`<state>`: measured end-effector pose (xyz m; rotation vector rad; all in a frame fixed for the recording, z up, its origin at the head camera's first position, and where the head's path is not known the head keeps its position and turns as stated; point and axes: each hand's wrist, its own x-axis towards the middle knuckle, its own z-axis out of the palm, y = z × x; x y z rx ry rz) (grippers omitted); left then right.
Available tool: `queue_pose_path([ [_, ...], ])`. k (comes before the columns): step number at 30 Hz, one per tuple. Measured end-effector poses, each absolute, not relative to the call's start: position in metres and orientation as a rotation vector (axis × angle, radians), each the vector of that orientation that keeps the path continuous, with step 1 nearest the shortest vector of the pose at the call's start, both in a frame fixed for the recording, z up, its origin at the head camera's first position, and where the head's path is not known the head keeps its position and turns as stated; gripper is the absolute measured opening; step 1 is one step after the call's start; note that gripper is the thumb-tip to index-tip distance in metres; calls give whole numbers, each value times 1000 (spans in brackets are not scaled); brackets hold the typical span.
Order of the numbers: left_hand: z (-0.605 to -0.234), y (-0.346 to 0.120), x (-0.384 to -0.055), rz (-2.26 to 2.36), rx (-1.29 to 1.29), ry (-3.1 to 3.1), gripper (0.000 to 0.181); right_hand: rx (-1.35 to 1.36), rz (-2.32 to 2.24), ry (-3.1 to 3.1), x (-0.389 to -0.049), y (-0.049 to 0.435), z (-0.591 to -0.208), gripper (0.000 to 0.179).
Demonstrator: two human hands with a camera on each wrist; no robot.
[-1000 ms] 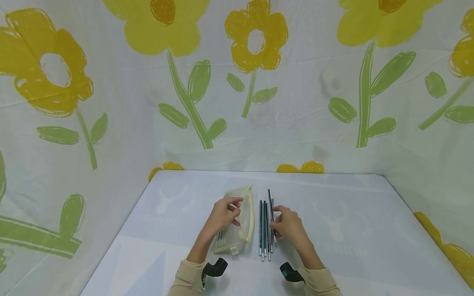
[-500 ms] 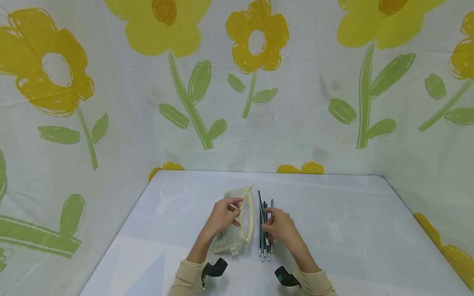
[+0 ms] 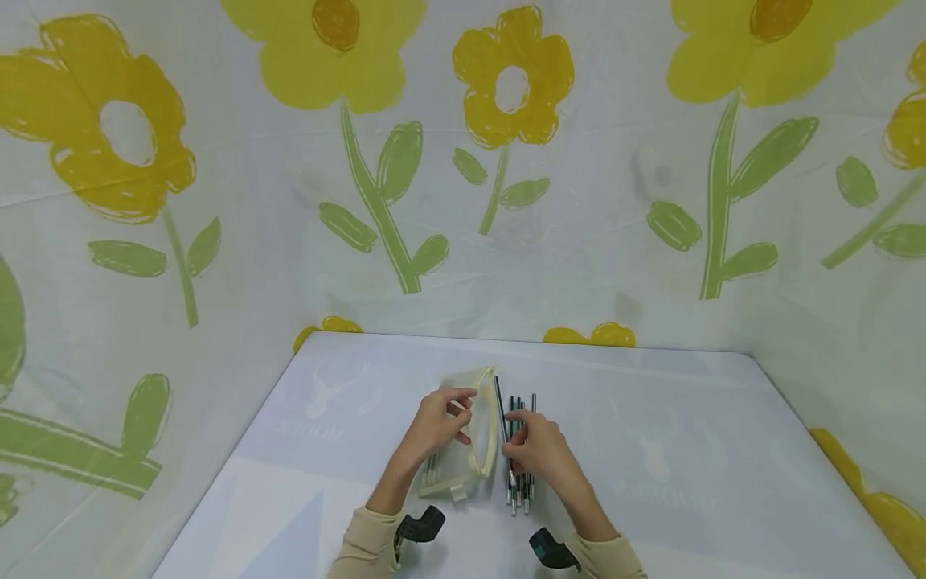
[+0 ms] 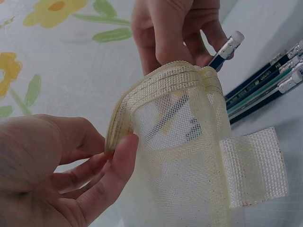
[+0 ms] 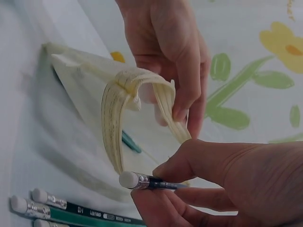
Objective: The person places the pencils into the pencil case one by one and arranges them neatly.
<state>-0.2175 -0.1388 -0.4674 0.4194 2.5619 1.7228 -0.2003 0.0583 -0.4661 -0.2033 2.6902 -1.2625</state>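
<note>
A pale yellow mesh pencil case [image 4: 180, 184] stands with its zipped mouth held open. My left hand [image 3: 432, 422] pinches one edge of that mouth between thumb and fingers. My right hand [image 3: 541, 446] pinches a dark pencil [image 5: 147, 181] with a white eraser, close beside the case's opening. In the head view this pencil slants, its far end near the case's right edge. Through the mesh a green pencil [image 5: 131, 142] shows inside the case. Several loose pencils [image 4: 265, 87], dark and green with white erasers, lie side by side to the right of the case, partly under my right hand.
The pale table [image 3: 694, 515] carries faint deer prints. A flower-printed curtain [image 3: 593, 241] rises behind it and at both sides. Black wrist-camera mounts [image 3: 423, 524] sit at both wrists. A white fabric tab [image 4: 254, 166] sticks out from the case's side.
My right hand has lifted the dark pencil from the right side of the loose pencils and carried it left to the case. The left hand keeps its place on the case's edge.
</note>
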Motion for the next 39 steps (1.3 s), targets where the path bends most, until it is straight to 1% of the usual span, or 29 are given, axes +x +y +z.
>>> queue_pose_path([
  [7, -468, -139, -217, 1724, 429, 2552, 38, -281, -1308, 2655, -198, 50, -461, 51],
  [17, -466, -137, -217, 1712, 445, 2563, 39, -198, -1308, 2656, -207, 39, -453, 50],
  [26, -466, -137, -218, 1724, 465, 2562, 39, -187, -1373, 2615, -212, 35, -452, 49],
  [39, -468, -137, -219, 1692, 447, 2592, 39, -205, -1421, 2576, -212, 28, -454, 52],
])
